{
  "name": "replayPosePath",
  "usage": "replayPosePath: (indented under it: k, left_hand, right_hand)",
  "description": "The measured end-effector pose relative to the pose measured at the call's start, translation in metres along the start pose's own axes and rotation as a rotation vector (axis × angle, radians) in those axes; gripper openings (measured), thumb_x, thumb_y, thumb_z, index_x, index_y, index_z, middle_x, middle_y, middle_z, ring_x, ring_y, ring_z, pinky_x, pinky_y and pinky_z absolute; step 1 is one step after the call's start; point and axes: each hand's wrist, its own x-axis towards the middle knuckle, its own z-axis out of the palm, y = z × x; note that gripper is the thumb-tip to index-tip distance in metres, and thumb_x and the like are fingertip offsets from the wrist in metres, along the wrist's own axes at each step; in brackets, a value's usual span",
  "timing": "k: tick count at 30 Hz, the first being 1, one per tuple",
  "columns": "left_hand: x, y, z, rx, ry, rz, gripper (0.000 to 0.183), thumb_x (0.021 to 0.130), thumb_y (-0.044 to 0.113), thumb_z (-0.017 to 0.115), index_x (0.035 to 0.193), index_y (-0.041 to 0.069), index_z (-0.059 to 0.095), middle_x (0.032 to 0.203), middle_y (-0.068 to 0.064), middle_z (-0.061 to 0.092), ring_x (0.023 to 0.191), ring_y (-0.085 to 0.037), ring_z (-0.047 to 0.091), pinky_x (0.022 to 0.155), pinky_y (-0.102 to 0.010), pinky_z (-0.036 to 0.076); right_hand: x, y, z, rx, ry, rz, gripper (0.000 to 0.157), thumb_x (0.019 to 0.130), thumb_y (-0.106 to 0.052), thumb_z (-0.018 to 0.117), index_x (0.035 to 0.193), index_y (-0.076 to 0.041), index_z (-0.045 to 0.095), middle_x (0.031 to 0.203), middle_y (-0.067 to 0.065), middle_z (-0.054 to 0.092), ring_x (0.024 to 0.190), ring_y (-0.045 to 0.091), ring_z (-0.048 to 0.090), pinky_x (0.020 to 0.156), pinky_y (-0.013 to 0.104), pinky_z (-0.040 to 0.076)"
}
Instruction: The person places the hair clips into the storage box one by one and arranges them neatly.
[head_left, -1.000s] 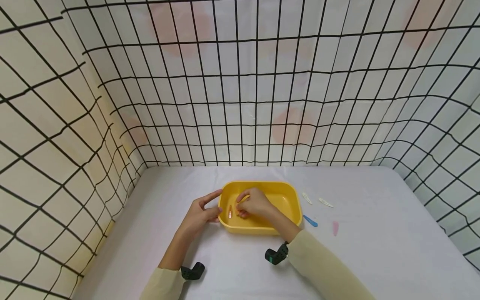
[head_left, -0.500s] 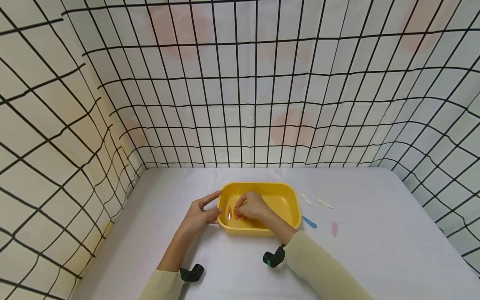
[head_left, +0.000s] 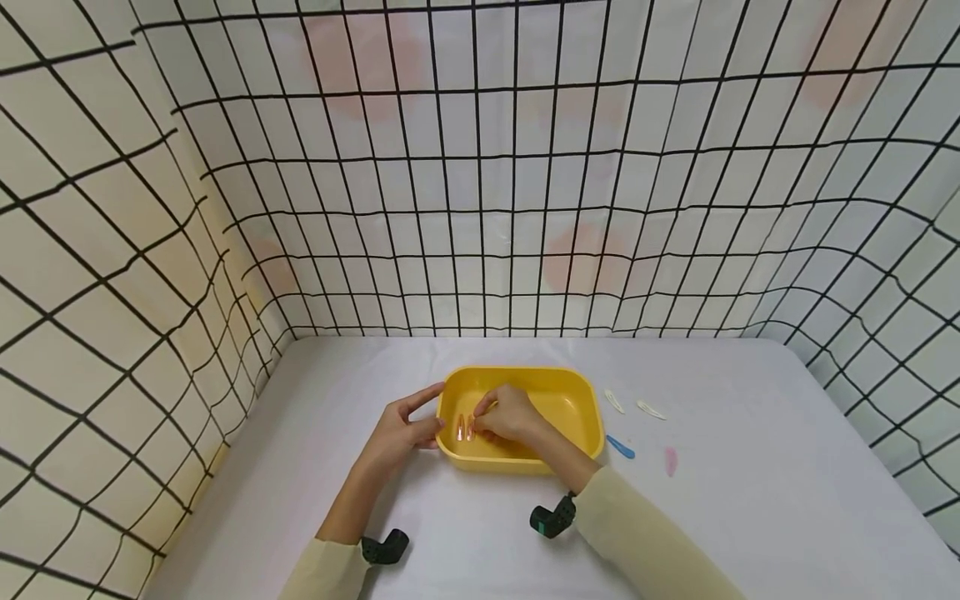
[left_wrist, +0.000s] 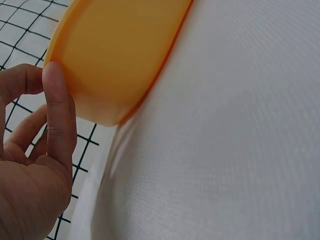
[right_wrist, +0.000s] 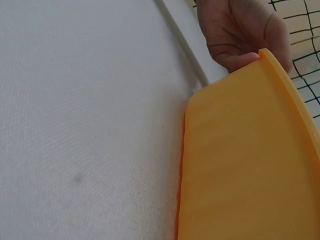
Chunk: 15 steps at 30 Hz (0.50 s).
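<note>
In the head view, two orange hair clips lie side by side in the left end of a yellow tray (head_left: 562, 425). The left one (head_left: 461, 427) lies free. My right hand (head_left: 510, 412) reaches into the tray with bent fingers, its fingertips pinching at the right orange hair clip (head_left: 470, 427). At the tray's left end, my left hand (head_left: 401, 429) grips the rim between thumb and fingers. The left wrist view has the thumb (left_wrist: 56, 82) against the tray wall. The right wrist view shows only the left hand (right_wrist: 245, 30) and the tray's outside; the right fingers are hidden there.
Right of the tray, two white hair clips (head_left: 614, 402) (head_left: 651, 410), a blue hair clip (head_left: 621, 447) and a pink hair clip (head_left: 671, 461) lie on the white table (head_left: 787, 467). A cloth with a black grid (head_left: 513, 208) stands behind and at both sides.
The right orange hair clip has come to lie straight alongside the left one, and more of it shows past the right fingers. My left hand has stayed on the tray rim.
</note>
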Motion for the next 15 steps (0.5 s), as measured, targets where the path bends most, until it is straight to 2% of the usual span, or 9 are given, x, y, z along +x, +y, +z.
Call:
replayPosePath:
  k: [8,15]
  left_hand:
    - [0.001,0.001,0.002,-0.004,0.008,-0.001,0.064,0.087,0.008,0.072,0.147,0.023,0.059,0.158,-0.004,0.05,0.066,-0.019,0.068,0.067,-0.024,0.063]
    - [0.0,0.001,0.002,-0.013,0.012,-0.005,0.064,0.086,0.006,0.072,0.146,0.023,0.059,0.158,-0.004,0.049,0.066,-0.019,0.069,0.066,-0.024,0.063]
  right_hand:
    - [-0.006,0.005,-0.014,0.024,0.004,-0.014,0.015,0.088,-0.015,0.078,0.098,-0.004,0.073,0.075,0.009,0.071,0.061,0.018,0.064,0.056,0.026,0.058]
    - [-0.013,0.011,-0.029,0.03,0.038,-0.004,0.015,0.089,-0.018,0.079,0.1,-0.008,0.074,0.079,0.008,0.072,0.063,0.02,0.064,0.056,0.026,0.055]
